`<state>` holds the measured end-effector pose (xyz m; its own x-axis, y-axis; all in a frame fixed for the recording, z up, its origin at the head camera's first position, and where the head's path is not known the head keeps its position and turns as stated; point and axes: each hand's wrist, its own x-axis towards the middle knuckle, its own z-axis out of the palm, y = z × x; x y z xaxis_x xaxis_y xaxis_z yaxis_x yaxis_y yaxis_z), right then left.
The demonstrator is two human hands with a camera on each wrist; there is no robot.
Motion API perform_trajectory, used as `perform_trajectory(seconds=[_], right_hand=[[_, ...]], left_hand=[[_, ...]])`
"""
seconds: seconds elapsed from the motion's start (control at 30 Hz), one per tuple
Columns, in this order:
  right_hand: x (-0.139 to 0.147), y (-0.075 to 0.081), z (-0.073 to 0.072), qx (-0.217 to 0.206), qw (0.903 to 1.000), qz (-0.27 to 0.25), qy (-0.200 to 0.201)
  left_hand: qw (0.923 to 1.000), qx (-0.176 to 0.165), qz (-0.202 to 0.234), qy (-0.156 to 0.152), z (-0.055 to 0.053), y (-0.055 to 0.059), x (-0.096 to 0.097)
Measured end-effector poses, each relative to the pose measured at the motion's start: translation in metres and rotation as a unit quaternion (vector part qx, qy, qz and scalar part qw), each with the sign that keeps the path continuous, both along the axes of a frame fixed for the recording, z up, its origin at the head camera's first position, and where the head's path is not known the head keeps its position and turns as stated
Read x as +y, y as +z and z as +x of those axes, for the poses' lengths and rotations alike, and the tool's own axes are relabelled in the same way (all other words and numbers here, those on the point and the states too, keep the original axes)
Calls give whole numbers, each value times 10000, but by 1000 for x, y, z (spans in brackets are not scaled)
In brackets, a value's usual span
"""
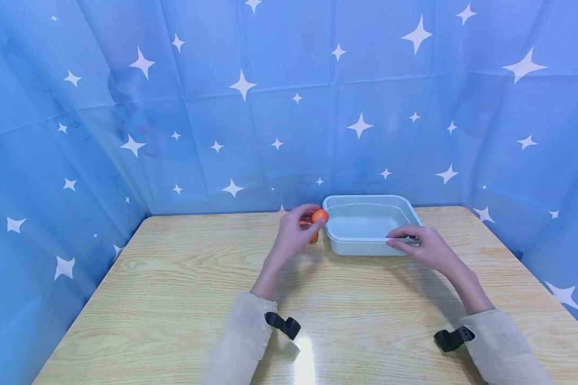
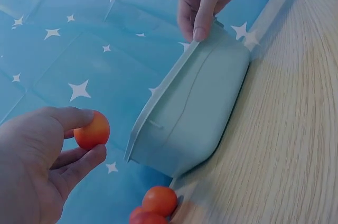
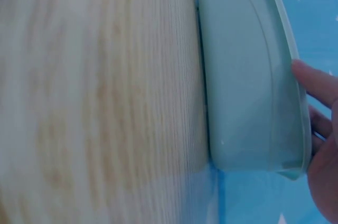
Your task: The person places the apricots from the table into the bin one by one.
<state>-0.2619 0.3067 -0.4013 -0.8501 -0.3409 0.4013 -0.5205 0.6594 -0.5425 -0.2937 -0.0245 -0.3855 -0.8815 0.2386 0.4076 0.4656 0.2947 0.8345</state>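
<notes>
My left hand (image 1: pixel 290 233) pinches a smooth, round orange-red ball (image 2: pixel 92 130) between thumb and fingertips. In the head view this ball overlaps the left end of a pale blue-green plastic container (image 1: pixel 361 248); in the left wrist view a gap shows between them. More orange-red balls (image 2: pixel 159 201) rest on the table beside the container's left end, partly hidden behind my left hand in the head view. My right hand (image 1: pixel 426 247) grips the container's near rim toward its right corner, thumb outside and fingers over the edge. The container stands upright, and its visible inner floor is bare.
A light wood-grain table (image 1: pixel 183 299) lies under everything. Close behind its back edge hangs a blue curtain (image 1: pixel 279 107) with white stars, which also runs along both sides. A black wrist camera (image 1: pixel 283 324) sits on the left sleeve, another (image 1: pixel 454 339) on the right.
</notes>
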Motion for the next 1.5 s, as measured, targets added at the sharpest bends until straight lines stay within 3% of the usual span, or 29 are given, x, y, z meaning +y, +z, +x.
perform_trajectory(seconds=[0.53, 0.8, 1.13, 1.5], right_hand=[[-2, -1, 0, 105, 9999, 36, -9], [-3, 0, 0, 32, 10000, 61, -1], [-1, -1, 0, 37, 10000, 52, -11], [-1, 0, 2, 35, 10000, 19, -20]], left_hand=[[9997, 212, 96, -119, 6, 1, 26], [9995, 258, -153, -45, 8, -4, 31], [9969, 652, -424, -118, 9, -10, 40], [9987, 297, -398, -110, 11, -11, 40]])
